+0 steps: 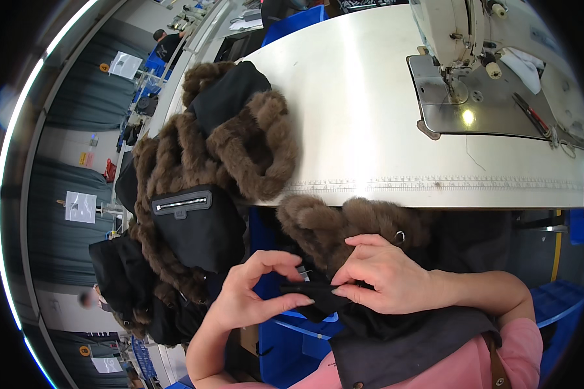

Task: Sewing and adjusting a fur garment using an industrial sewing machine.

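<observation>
My right hand (386, 279) pinches the edge of a piece of black fabric (316, 293) between thumb and fingers, close in front of my body. Curved around the left end of the same fabric is my left hand (256, 290), its thumb against the lower side and its fingers bent above. A small pale tag (305, 275) shows between the hands. Just beyond them, a brown fur piece (350, 223) with a metal ring (400, 236) hangs at the table's edge. Part of the black fabric is hidden under my right hand.
A sewing machine (457, 61) stands on the white table (363, 129), with red-handled snips (532, 113) on its plate. At left lies a pile of brown fur and black cloth, including a black zip-pocket piece (198, 230). Blue bins (282, 347) sit below.
</observation>
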